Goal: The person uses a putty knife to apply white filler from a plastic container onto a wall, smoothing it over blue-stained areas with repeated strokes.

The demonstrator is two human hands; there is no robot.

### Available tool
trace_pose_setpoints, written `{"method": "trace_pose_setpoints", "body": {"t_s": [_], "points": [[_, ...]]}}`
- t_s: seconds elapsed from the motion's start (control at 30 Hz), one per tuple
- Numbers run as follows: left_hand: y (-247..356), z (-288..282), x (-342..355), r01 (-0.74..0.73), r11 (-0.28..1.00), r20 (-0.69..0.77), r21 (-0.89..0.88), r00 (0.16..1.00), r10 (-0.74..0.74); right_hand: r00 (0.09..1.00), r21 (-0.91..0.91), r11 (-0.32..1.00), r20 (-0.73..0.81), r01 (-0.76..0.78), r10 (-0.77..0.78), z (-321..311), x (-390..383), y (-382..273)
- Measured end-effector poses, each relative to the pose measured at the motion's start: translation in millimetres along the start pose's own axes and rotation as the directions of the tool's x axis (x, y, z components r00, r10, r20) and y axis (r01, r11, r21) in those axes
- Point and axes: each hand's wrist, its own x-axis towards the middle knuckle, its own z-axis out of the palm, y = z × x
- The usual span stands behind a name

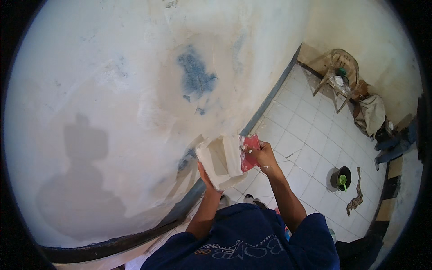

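My left hand [205,177] is wrapped round the side and underside of an open, off-white rectangular tub [206,157], smeared with pale filler and tilted in front of me. In my right hand [264,158] is a red filling knife [250,163], gripped with the fingers over its flat red part. Its pale, filler-coated edge [232,155] lies along the tub's right rim. White smears mark the fingers of my right hand. How much filler sits inside the tub I cannot make out.
Before me rises a pale wall [135,58] with a bare blue patch [195,74]. On the tiled floor [310,148] stand a dark bucket [334,179] holding a green dipper [343,181], a crumpled cloth [355,202] and a loaded plastic chair [344,58]. Another person's legs [396,145] show far right.
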Motion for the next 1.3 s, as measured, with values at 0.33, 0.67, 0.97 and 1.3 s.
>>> {"method": "trace_pose_setpoints", "body": {"t_s": [0.33,0.67,0.97,1.3], "points": [[-11.3,-13.0,13.7,0.096,0.991,0.067,-0.097,0.994,-0.090,0.981,0.151,0.975,0.131,-0.162,0.143,-19.2,4.2,-4.7],[2.3,-2.4,0.2,-0.007,0.998,0.036,-0.061,0.999,0.009,0.974,0.411,0.896,0.212,-0.168,0.085,7.5,-16.5,-51.0],[13.4,-2.0,9.3,0.037,0.996,0.081,-0.087,0.996,-0.030,0.975,0.020,0.990,0.175,-0.141,0.135,-3.5,6.9,-26.6],[4.3,2.6,0.4,0.002,0.999,0.054,0.042,0.999,-0.004,0.993,-0.106,0.987,0.013,0.118,-0.117,0.3,-0.4,-15.2]]}}
